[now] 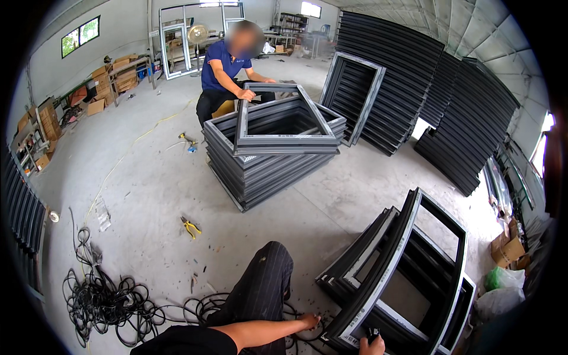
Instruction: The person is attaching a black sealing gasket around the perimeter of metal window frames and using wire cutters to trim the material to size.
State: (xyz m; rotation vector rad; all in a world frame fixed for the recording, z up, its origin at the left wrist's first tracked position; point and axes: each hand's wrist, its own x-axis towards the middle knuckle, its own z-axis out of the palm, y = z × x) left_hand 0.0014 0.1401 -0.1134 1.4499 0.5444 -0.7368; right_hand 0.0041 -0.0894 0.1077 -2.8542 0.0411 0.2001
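Observation:
My left hand (pixel 309 320) is closed low beside the near window frames, its fingers pinched on a thin black strip (pixel 294 338) that trails across the floor. At the bottom edge my right hand (pixel 371 347) is closed around a small black object (pixel 372 336), which is too small to name, against the near frame. That dark grey window frame (pixel 387 269) leans tilted on a stack of similar frames (pixel 362 251). A large tangle of black strip (pixel 106 305) lies on the floor to my left and runs toward my legs.
Across from me a co-worker (pixel 228 77) sits holding a frame (pixel 284 140) atop a tall frame stack (pixel 266 177). Yellow-handled pliers (pixel 190 227) lie on the floor. Tall frame stacks (pixel 378 83) stand at the back right. Cardboard boxes (pixel 507 245) and bags line the right side.

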